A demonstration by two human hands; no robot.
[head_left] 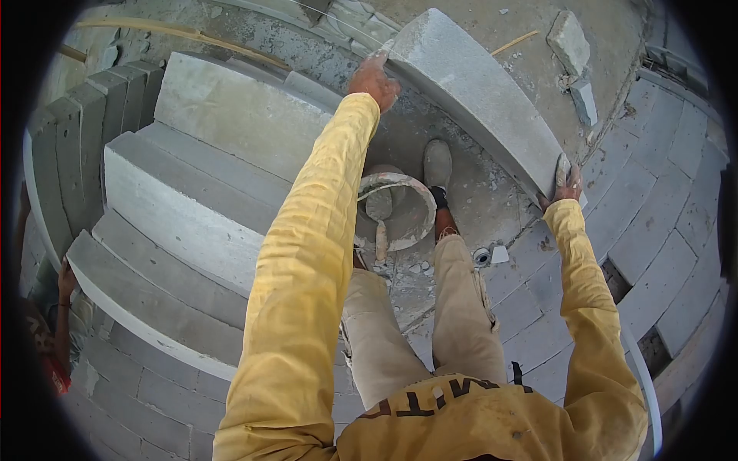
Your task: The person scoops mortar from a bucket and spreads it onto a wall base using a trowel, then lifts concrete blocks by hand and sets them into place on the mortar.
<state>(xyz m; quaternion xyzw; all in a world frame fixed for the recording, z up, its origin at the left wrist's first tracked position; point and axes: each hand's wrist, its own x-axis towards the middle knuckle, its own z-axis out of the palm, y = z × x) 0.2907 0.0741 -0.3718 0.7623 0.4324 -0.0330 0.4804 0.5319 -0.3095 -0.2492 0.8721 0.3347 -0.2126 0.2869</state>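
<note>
A long grey concrete block (477,100) lies at a slant across the upper right, held between my hands. My left hand (374,80) grips its upper left end, fingers bent against the edge. At the lower right end, my right hand (565,183) is wrapped round the block's corner, with the thumb side partly hidden. Below the block, between my legs, stands a round bucket (424,201) with a trowel (380,230) resting in it.
Large concrete blocks (184,184) are stacked on the left. Broken stone pieces (569,42) lie at the upper right, and a bamboo strip (169,29) at the upper left. Another person's hand (68,280) touches a block at the far left. A tape roll (481,257) lies by my leg.
</note>
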